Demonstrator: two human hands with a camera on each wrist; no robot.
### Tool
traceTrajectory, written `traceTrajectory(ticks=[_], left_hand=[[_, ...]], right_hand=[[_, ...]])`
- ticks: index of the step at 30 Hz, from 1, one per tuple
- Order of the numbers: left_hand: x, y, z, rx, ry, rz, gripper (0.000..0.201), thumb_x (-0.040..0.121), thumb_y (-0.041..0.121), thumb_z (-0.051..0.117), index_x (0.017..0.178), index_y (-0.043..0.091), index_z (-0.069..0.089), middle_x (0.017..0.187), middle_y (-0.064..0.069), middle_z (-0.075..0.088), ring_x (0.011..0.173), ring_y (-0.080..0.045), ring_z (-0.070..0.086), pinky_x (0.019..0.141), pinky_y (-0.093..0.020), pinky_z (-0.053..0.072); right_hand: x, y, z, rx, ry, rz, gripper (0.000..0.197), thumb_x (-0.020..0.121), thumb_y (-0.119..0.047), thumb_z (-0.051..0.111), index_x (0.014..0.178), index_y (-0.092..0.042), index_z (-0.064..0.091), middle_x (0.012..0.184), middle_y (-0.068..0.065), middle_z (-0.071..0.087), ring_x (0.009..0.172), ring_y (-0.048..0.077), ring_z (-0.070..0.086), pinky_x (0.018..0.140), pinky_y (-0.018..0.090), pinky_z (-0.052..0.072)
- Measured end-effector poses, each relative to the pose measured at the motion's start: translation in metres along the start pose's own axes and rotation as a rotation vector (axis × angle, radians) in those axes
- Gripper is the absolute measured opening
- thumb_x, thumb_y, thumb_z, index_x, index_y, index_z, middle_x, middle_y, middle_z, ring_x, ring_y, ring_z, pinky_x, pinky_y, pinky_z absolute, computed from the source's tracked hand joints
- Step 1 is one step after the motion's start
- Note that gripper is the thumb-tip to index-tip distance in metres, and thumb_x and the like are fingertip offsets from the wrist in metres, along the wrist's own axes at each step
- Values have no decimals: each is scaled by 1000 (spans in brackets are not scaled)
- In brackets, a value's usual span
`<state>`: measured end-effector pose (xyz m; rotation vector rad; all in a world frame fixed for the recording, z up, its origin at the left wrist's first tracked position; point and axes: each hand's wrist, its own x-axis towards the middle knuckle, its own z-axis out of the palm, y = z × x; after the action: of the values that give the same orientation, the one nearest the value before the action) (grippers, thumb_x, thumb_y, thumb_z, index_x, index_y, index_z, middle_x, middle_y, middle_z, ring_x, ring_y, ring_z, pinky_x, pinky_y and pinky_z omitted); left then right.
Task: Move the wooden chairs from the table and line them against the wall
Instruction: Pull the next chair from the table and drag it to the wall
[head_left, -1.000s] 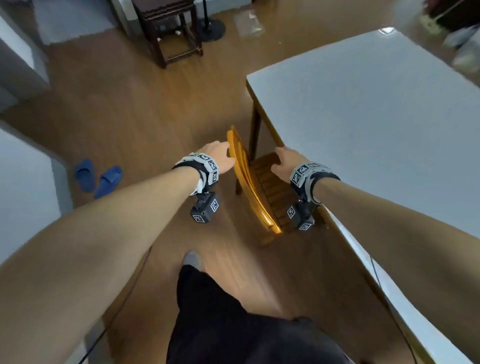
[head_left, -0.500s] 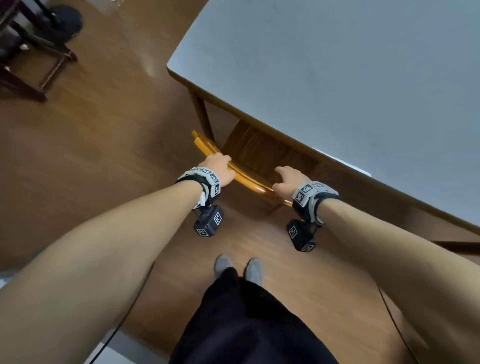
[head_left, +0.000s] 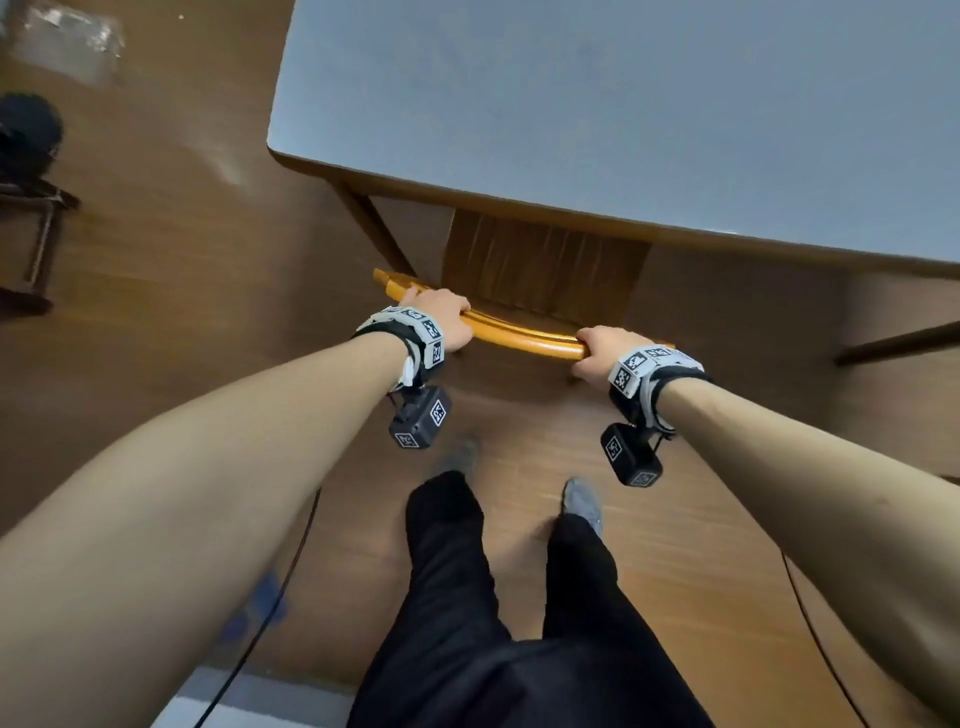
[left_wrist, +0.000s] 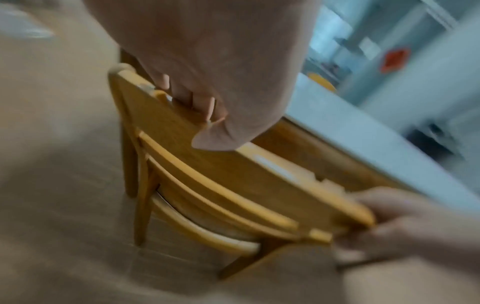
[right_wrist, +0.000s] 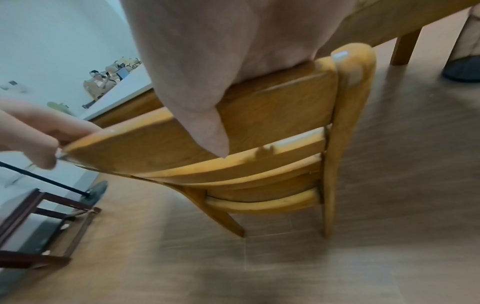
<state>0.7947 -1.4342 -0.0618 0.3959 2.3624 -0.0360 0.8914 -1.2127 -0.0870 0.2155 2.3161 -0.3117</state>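
The wooden chair (head_left: 524, 332) is honey-coloured, with a curved top rail, thinner curved slats below it and a darker slatted seat. It stands upright on the wood floor, its seat partly tucked under the near edge of the grey-topped table (head_left: 623, 104) at twelve o'clock from the person, its back facing them. The left hand (head_left: 441, 317) grips the top rail near its nine o'clock end and the right hand (head_left: 597, 351) grips near its three o'clock end.
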Motion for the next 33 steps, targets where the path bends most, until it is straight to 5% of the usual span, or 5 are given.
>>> traceTrajectory(ticks=[4,10,18,22,33], left_hand=[[15,-20,-8,132,-73,173,57,89,28,58,145,30,50,133,-3,63,119,-30,57,103,-37,41],[16,-34,-7,182,-128,317,54,94,43,57,145,29,50,126,-1,64,114,-27,60,99,-37,45],[-5,-59,21,315,-42,475,38,96,39,53,131,28,60,113,1,69,102,-25,63,89,-34,44],[-13,-78,30,384,-19,530,34,95,38,54,125,27,63,109,0,70,97,-25,64,87,-36,53],[-35,-153,58,552,-22,766,24,88,34,58,107,25,67,100,1,69,95,-26,63,85,-39,52]], right_hand=[[5,-14,2,-20,39,143,21,78,-32,59,97,-26,65,88,1,67,79,27,64,67,33,50],[-13,-31,14,36,127,257,17,79,-30,60,94,-26,66,83,2,67,78,29,63,71,35,52],[-45,-68,71,92,228,358,26,80,-33,58,104,-29,68,96,3,71,88,31,64,78,37,53],[-62,-96,107,150,266,404,28,83,-31,57,108,-29,68,98,3,71,88,30,64,72,33,50],[-104,-209,203,314,383,522,14,91,-36,60,98,-24,62,101,6,69,98,30,63,79,38,48]])
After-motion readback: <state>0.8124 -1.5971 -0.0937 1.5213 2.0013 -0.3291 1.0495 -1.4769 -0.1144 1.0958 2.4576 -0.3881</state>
